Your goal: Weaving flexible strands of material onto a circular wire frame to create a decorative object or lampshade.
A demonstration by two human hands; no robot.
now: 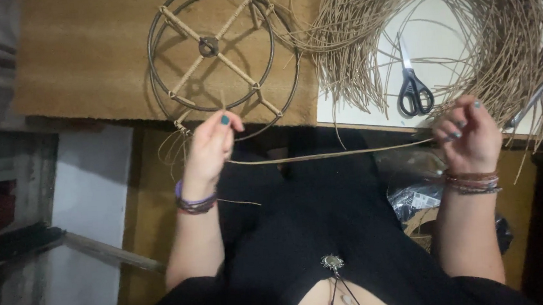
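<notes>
The left hand (pixel 210 147), fingers pinched together, grips one end of a long thin tan reed strand (pixel 329 155) just below the round dark metal wire frame with reed-wrapped cross spokes (pixel 220 51). The strand runs level across the lap to the right hand (pixel 467 133), whose curled fingers close on its other end. The frame lies on a brown board (pixel 86 57). Beyond the right hand, black-handled scissors (pixel 413 85) rest on a white surface (pixel 429 39), ringed by a loose coil of tan reed strands (pixel 504 21).
</notes>
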